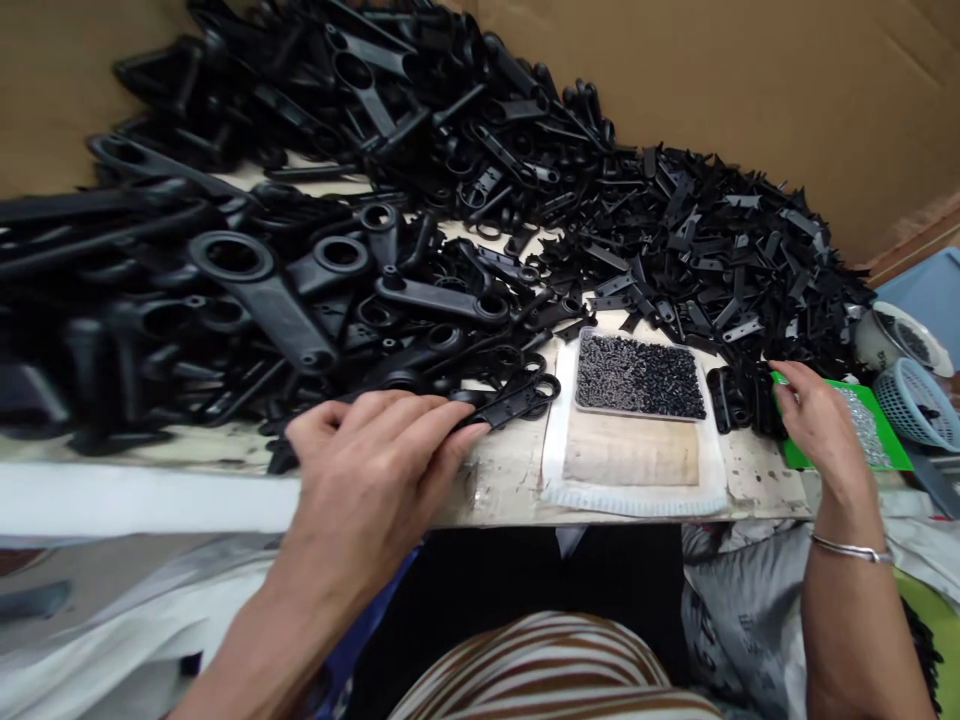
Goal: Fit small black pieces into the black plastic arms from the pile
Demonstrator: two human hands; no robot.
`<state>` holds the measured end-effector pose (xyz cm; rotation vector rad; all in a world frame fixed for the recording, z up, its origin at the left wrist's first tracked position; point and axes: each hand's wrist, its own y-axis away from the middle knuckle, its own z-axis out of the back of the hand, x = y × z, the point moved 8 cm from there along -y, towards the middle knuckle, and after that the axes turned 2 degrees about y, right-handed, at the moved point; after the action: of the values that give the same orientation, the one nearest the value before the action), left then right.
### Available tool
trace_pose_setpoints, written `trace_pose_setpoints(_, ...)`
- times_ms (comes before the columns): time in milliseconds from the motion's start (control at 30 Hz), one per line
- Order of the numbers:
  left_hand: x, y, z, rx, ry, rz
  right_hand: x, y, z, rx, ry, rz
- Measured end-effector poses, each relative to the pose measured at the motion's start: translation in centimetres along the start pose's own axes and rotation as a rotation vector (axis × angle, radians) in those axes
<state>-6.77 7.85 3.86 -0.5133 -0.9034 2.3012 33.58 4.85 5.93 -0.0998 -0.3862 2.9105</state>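
Four fingertips (466,432) of the left hand (367,480), together and flat, press a matte black plastic lever (510,405), slim with ringed end, lying near the table (510,480) edge; its long axis runs 8 to 2 o'clock, ring toward 2. At 3 o'clock, the right hand (817,420) curls over a green tray (896,458); grip unclear.

Two hands (367,470) (814,420), one green tray (894,455), one bracelet (851,548)

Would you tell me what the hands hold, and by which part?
Left hand only touches the near end of a black plastic arm, fingertips flat; right hand at the green tray: cannot tell.
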Motion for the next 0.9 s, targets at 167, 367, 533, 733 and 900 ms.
trace_pose_setpoints(167, 0.0, 0.1, -0.1, 0.005, 0.01, 0.028, -1.4, -2.5, 0.1, 0.144, 0.098, -0.121)
trace_pose_setpoints(367, -0.5, 0.0, 0.5, 0.019, 0.083, 0.012, -2.8, -7.2, -2.3, 0.343, 0.14, -0.081)
trace_pose_setpoints(533, -1.2, -0.3, 0.6, 0.021, 0.093, -0.014, -1.6, -10.5, -5.3, 0.488, 0.175, -0.081)
trace_pose_setpoints(733, -1.1, 0.0, -0.1, 0.026, 0.109, -0.005, -0.1, -12.6, -7.0, 0.488, 0.294, -0.15)
trace_pose_setpoints(900, -0.6, 0.4, -0.5, 0.03, 0.125, 0.042, 1.2, -13.1, -7.1, 0.391, 0.299, -0.128)
